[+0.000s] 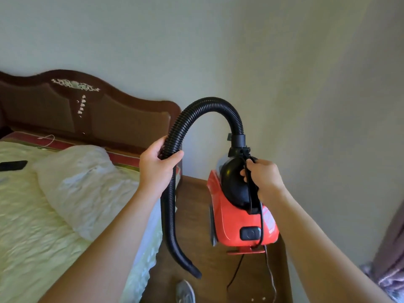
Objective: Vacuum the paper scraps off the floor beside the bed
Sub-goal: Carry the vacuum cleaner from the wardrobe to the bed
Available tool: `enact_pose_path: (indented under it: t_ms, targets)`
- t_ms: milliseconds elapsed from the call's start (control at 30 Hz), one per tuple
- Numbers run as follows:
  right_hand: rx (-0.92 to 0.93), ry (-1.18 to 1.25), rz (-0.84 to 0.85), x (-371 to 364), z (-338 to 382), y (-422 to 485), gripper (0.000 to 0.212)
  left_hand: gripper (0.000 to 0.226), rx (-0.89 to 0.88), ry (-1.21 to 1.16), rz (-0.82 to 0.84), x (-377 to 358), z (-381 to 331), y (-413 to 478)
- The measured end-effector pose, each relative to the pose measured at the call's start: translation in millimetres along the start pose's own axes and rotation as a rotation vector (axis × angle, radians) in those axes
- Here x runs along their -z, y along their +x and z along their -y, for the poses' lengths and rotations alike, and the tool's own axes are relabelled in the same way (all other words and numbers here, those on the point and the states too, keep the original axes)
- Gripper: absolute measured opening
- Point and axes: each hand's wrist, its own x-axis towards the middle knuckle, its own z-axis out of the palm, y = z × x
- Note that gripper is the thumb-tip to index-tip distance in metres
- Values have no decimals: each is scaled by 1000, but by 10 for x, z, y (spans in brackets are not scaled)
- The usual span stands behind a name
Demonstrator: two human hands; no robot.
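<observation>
A red and black canister vacuum (238, 224) hangs in the air above the wooden floor (196, 193) beside the bed (43, 215). My right hand (263, 179) grips its black carrying handle and cord at the top. My left hand (156, 166) is curled round the ribbed black hose (209, 103), which arches up from the vacuum's top and drops down to a nozzle tip (194, 271) near the floor. Two tiny pale scraps (258, 299) lie on the floor at the bottom edge.
The bed has a dark carved headboard (87, 108), a white pillow (87, 182) and a black phone (13, 165) on it. A grey shoe (185, 291) shows below. The power cord (271, 274) dangles to the floor. Walls close the corner; a curtain (391, 259) hangs right.
</observation>
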Motion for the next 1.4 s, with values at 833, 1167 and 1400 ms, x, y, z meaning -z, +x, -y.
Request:
enact_pose_path:
  t_ms: [833,1167,1400]
  targets:
    - [47,-321,439,-1654,528,2599,33,23,254,-52,-433,-356,1097,1908]
    - [-3,-437,870,-2125,506,3363,26,36,246,-12,-905,-779,1229,1957]
    - [123,-652,1156,-2362,358,3527,28,26,293,-64,-1219,-1035,1270,1503]
